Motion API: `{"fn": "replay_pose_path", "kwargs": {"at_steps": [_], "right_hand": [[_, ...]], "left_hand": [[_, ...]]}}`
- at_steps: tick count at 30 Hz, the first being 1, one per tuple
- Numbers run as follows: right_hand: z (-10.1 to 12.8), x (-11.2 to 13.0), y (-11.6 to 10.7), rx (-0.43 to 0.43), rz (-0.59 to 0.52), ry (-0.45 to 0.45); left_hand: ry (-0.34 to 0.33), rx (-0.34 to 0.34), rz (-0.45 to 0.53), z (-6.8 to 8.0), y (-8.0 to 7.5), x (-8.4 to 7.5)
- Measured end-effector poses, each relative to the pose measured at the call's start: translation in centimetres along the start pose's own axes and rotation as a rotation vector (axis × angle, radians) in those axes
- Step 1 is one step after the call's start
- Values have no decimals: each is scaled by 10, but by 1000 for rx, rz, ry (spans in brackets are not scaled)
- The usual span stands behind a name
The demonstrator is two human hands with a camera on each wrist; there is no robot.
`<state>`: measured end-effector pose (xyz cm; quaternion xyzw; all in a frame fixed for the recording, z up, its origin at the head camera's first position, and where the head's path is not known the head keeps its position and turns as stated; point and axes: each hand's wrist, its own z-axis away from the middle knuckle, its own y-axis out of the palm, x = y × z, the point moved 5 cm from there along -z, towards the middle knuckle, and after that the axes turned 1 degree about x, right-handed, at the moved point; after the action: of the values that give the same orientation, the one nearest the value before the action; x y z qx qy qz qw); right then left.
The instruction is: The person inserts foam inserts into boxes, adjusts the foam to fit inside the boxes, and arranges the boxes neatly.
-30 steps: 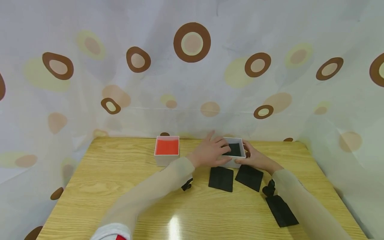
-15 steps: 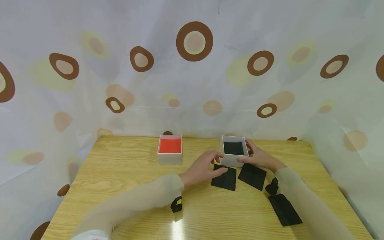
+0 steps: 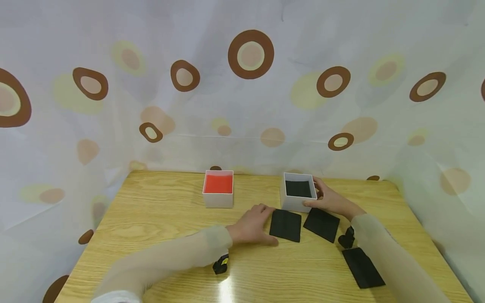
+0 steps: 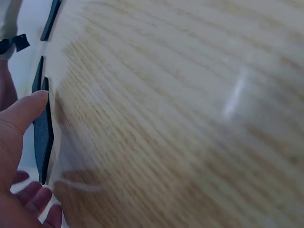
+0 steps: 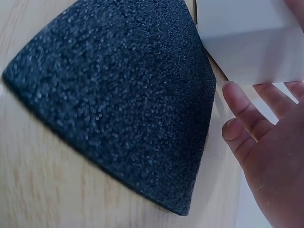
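Note:
In the head view a white box (image 3: 289,203) with a black sheet (image 3: 298,188) inside stands at the back of the table. My right hand (image 3: 333,200) grips its right side, thumb at the front and fingers round the side; the right wrist view also shows this hand (image 5: 273,142) against the box (image 5: 256,42). My left hand (image 3: 251,226) is spread at the left edge of a thin black square (image 3: 285,225), thumb and fingers apart. In the left wrist view the thumb overlaps the square (image 4: 44,137); contact is hard to judge.
A second white box (image 3: 218,200) with a red sheet (image 3: 218,184) inside stands to the left. Another black square (image 3: 321,224) lies below my right hand, and a third (image 3: 363,268) is partly under the right forearm. A patterned curtain (image 3: 242,105) borders the table.
My left hand has left the inside of the box with the black sheet and come down toward the front left, beside the nearest black square. The right hand has stayed on the box.

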<state>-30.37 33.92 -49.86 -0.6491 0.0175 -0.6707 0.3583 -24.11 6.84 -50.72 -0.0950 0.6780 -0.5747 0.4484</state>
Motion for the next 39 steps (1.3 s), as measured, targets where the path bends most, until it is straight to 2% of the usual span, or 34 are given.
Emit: {"fn": "replay_pose_path", "kwargs": {"at_steps": [4,10,13,20,25,32,39], "right_hand": [[1,-2,0,-8,1,5],[1,-2,0,-10,3,10],[1,0,2,-2,-19,4],[0,0,1,-6,-31,0],[0,-2,1,-7,-39,8],[0,-4,2,-3,-30,6],[1,-2,1,-1,-40,-6]], "left_hand": [[38,-7,-76,-11,6,1],[15,-29,-120,-20,2,9],[25,-8,-116,-21,-4,9],[116,65,-131,-27,-6,11],[118,112,-97,-27,-9,12],[83,150,-104,-26,-15,9],[131,144,-134,-27,-13,7]]}}
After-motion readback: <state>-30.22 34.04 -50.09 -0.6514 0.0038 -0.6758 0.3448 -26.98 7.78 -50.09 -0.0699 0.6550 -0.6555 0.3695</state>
